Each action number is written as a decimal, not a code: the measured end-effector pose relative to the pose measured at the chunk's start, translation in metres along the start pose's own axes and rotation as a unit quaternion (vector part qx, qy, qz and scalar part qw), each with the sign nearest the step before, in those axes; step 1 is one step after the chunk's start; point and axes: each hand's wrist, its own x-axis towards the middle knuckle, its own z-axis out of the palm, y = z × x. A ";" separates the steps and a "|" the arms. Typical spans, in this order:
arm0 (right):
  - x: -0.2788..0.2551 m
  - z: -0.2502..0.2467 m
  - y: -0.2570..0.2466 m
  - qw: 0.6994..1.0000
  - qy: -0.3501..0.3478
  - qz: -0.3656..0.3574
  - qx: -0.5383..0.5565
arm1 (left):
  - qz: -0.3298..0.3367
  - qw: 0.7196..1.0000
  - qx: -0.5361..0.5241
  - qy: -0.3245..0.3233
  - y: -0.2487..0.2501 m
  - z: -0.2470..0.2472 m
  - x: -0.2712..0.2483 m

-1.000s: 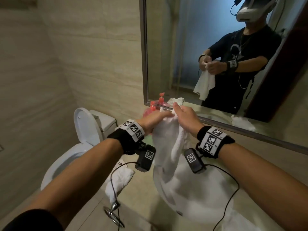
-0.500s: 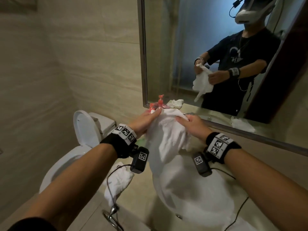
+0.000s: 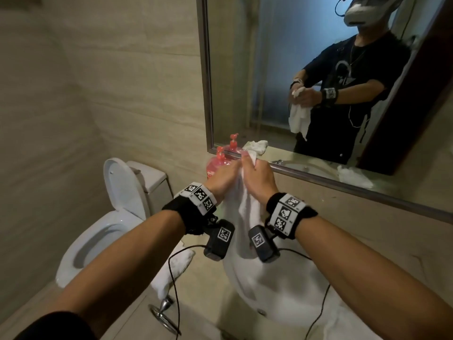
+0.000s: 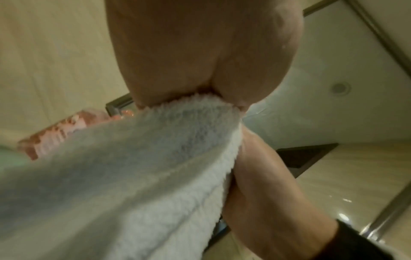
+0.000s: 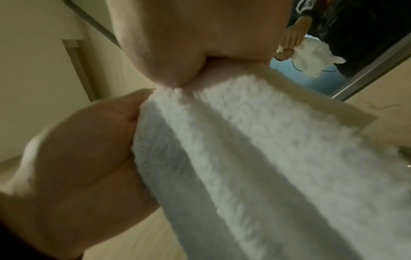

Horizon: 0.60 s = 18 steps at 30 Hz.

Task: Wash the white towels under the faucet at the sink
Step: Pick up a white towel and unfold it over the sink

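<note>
Both hands hold one white towel up above the white sink basin. My left hand grips its upper edge from the left and my right hand grips it from the right, the two hands close together. The towel hangs down between my wrists. In the left wrist view the towel runs out from under the left hand, with the right hand beside it. In the right wrist view the towel leaves the right hand. The faucet is hidden.
A second white towel lies on the counter left of the basin, a third appears in the mirror. Pink soap bottles stand at the wall. A toilet is at the left, a metal ring holder below the counter.
The hands, spread apart along the towel's top half a second ago, have come back together and bunched the towel between them, slightly higher.
</note>
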 end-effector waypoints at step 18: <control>0.015 -0.062 0.058 0.985 -0.164 0.046 -0.037 | -0.062 0.991 0.108 -0.054 -0.009 -0.061 -0.019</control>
